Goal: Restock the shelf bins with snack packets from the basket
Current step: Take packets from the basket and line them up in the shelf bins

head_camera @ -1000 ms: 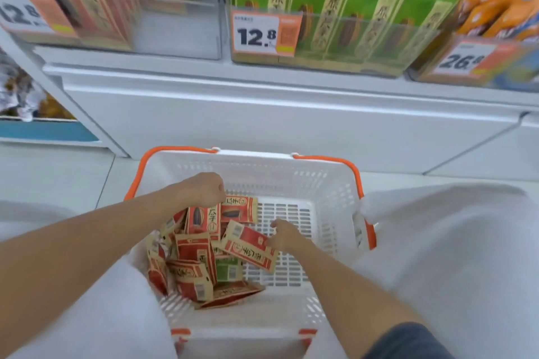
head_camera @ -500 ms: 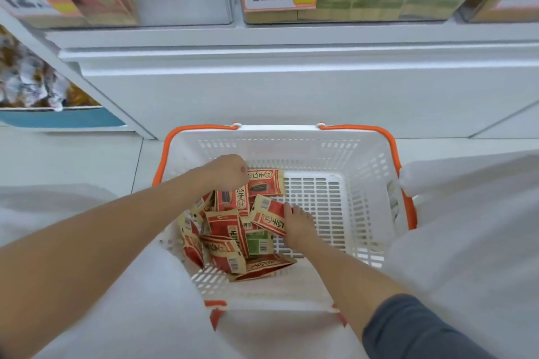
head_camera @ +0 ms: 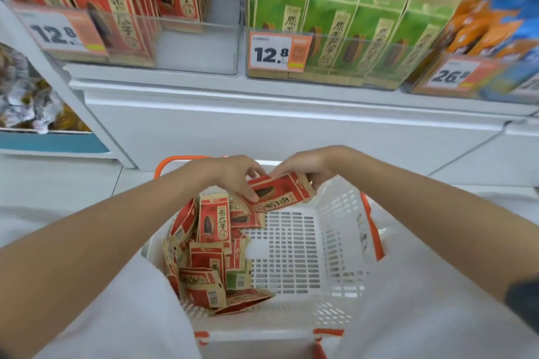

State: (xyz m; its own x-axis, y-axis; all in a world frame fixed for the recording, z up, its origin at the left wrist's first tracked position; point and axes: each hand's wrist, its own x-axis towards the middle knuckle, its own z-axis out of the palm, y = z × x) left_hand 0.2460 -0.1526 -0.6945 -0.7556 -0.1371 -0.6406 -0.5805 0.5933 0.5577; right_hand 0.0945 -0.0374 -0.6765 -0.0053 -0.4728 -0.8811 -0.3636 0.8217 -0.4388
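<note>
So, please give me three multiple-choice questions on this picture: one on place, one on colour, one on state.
1. In the white plastic basket, the loose snack packets lie: A on its left side; B on its right side; C spread evenly.
2. The tall packets behind the middle orange-and-white price tag are: A blue; B green; C purple.
3. The red paper packet over the basket is: A dropped; B in one hand; C in both hands.
Answers: 1 A, the right half is bare mesh; 2 B, green fronts show; 3 C, the left hand and right hand both grip it.
</note>
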